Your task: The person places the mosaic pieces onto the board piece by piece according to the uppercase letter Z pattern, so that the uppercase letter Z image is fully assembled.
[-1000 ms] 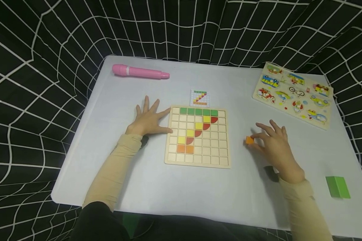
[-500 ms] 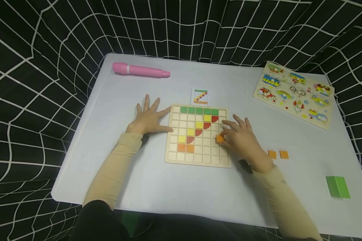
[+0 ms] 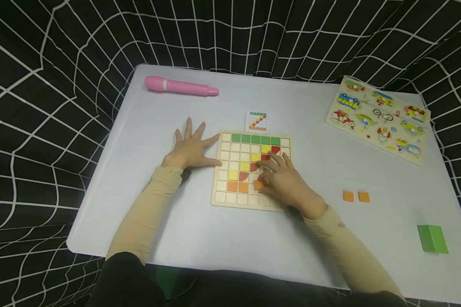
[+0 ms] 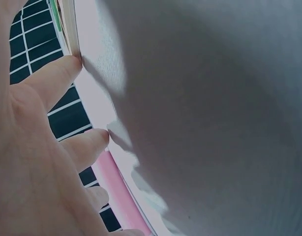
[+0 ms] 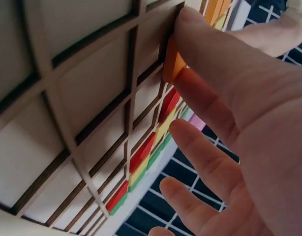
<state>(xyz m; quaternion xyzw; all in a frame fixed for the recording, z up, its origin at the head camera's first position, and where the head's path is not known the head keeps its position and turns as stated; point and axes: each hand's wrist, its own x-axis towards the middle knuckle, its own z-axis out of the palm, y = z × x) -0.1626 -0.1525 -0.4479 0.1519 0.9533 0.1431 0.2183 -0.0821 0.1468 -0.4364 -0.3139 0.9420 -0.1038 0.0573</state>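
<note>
A wooden grid board (image 3: 221,197) lies mid-table, bearing a row of green square tiles (image 3: 255,140), a diagonal of yellow squares (image 3: 244,166) beside red quarter-round tiles (image 3: 243,176), and two orange squares (image 3: 232,186) low at the left. My right hand (image 3: 288,181) pinches another orange tile (image 3: 258,185) between thumb and index finger, at the cell right of those two. In the right wrist view that orange tile (image 5: 173,61) stands tilted against the grid. My left hand (image 3: 190,150) is spread flat, with thumb and index fingertips touching the board's left edge.
A small pattern card (image 3: 258,122) lies just beyond the board. Two loose orange tiles (image 3: 356,196) and a green block (image 3: 433,239) sit to the right. A vehicle puzzle board (image 3: 378,119) is at the back right, a pink microphone-like toy (image 3: 182,86) at the back left.
My right hand has carried the orange tile leftward from the bare table, across the board, to the lower row. The left hand has stayed at the board's edge.
</note>
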